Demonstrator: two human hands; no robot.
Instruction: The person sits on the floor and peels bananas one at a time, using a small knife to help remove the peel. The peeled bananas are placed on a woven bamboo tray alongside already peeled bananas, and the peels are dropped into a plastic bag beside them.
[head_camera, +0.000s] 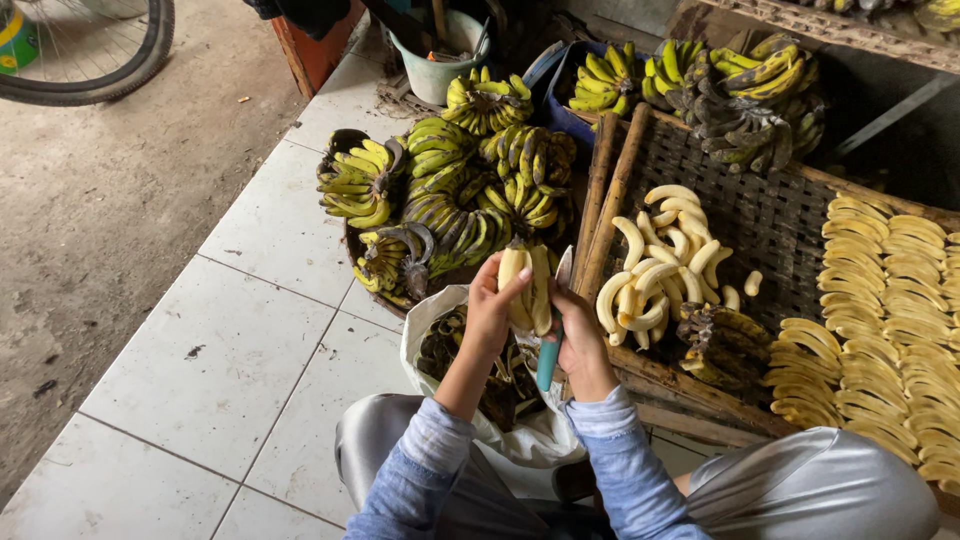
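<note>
My left hand (488, 312) grips a small banana (527, 285) that is partly peeled, its pale flesh showing between strips of yellow-green skin. My right hand (580, 335) is closed around a knife with a teal handle (548, 362); the blade points up beside the banana. Both hands hover over a white sack (440, 310) that holds dark banana peels. Blue sleeves cover both forearms.
Several green-yellow banana bunches (440, 190) lie in a heap ahead. A woven tray (760, 215) to the right carries peeled bananas (665, 265) and rows of sliced ones (880, 320). A grey bucket (435, 65) stands behind. White floor tiles (230, 340) and a bicycle wheel (100, 60) are at left.
</note>
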